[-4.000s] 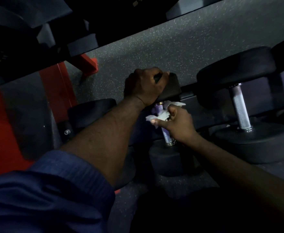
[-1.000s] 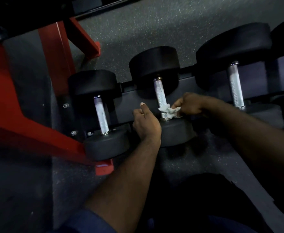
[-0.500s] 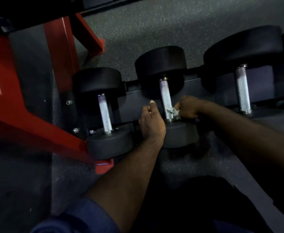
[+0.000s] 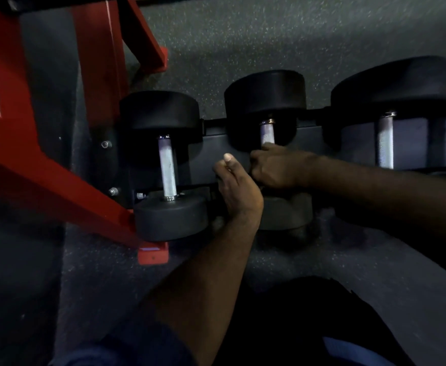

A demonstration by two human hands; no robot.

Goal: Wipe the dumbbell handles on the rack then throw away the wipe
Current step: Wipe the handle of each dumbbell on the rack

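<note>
Three black dumbbells lie side by side on a low dark rack (image 4: pixel 314 138). My right hand (image 4: pixel 276 169) is curled round the lower part of the middle dumbbell's steel handle (image 4: pixel 267 133). The wipe is hidden inside that grip. My left hand (image 4: pixel 239 190) sits just left of it, against the middle dumbbell's near head (image 4: pixel 288 211), thumb pointing up. Its fingers are out of sight. The left dumbbell's handle (image 4: pixel 167 167) and the right dumbbell's handle (image 4: pixel 385 141) are bare and untouched.
A red steel frame (image 4: pixel 45 167) slants across the left side, its foot (image 4: pixel 153 254) close to the left dumbbell's near head. Speckled dark rubber floor (image 4: pixel 269 35) lies behind and in front of the rack. My dark-clothed legs fill the bottom right.
My right hand has closed further round the middle handle and slid up it, so the white wipe no longer shows. My left hand stays beside the near head. The view has shifted closer.
</note>
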